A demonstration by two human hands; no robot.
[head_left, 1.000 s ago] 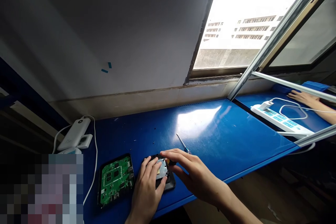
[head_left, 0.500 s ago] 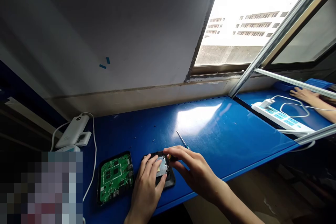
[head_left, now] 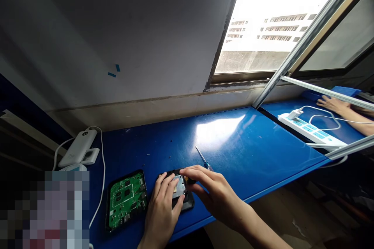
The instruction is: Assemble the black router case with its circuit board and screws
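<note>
My left hand point(head_left: 165, 202) lies over a black plastic case half point(head_left: 188, 202), its fingers and thumb holding the part down. Inside that half sits a silvery metal plate point(head_left: 180, 189) with a pale pad, partly covered by my fingers. My right hand point(head_left: 209, 186) is closed at the plate's right edge, thumb and fingers pinching a small dark object with a yellow part point(head_left: 187, 179); its kind is mostly hidden. To the left of my left hand lies another black case half with a green circuit board point(head_left: 122, 201). Just beyond my right hand rests a screwdriver point(head_left: 203, 157).
Small dark bits, perhaps screws point(head_left: 170, 157), lie scattered on the blue table point(head_left: 233, 171). A white power bank point(head_left: 78, 148) and cable are at the left. Past a metal frame point(head_left: 269, 85), a power strip point(head_left: 311, 129) and another person's hand point(head_left: 333, 104) are visible.
The view has shifted slightly, moving the scene a little to the left. Both hands keep nearly the same place and grip on the case half.
</note>
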